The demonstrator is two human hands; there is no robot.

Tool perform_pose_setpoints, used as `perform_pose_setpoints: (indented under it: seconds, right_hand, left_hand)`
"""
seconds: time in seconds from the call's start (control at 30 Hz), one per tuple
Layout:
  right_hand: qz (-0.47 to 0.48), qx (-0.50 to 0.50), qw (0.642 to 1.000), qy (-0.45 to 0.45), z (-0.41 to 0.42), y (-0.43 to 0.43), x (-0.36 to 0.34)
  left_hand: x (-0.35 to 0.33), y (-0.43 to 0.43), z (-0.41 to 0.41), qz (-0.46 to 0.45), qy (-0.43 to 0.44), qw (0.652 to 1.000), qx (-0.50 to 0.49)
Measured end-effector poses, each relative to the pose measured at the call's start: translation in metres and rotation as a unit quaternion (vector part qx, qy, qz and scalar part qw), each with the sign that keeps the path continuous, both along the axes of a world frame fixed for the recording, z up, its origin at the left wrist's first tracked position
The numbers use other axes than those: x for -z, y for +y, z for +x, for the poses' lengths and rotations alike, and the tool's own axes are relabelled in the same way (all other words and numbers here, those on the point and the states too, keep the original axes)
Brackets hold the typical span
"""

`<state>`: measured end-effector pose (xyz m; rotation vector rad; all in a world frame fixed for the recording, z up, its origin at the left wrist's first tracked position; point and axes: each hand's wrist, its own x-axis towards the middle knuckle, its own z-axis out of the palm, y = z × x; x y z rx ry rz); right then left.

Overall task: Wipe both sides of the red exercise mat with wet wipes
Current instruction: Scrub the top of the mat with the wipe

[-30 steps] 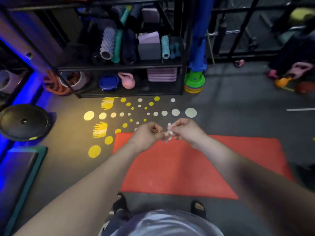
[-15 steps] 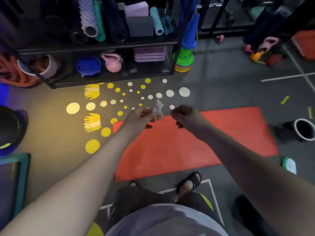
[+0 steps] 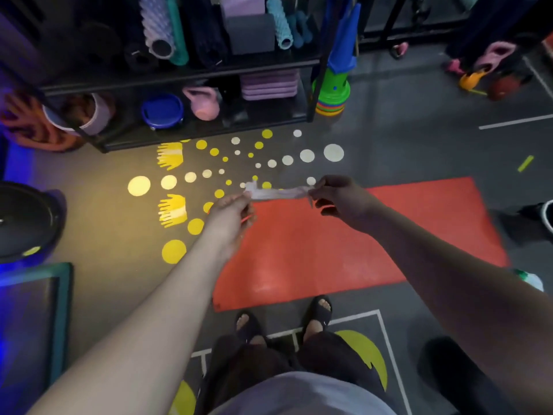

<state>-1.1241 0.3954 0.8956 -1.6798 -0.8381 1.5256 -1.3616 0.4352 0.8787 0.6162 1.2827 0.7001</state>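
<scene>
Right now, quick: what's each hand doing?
Left hand: pinching one end of the wet wipe.
Right hand: pinching its other end.

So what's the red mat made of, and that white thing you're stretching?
The red mat looks like foam or rubber: flat and matte, with a faint sheen near its front edge. The white wipe looks like thin cloth or paper: it stretches as a twisted, wrinkly strip pinched between the left hand and the right hand. Wetness cannot be told.
</scene>
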Motion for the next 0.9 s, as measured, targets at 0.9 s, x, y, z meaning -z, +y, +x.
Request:
perform_pose_setpoints:
  seconds: [0.9]
  right_hand:
    - [-0.037, -0.183, 0.982, -0.019, -0.055, 0.069, 0.277]
  left_hand:
    - [0.267, 0.038, -0.016, 0.058, 0.138, 0.989, 0.013]
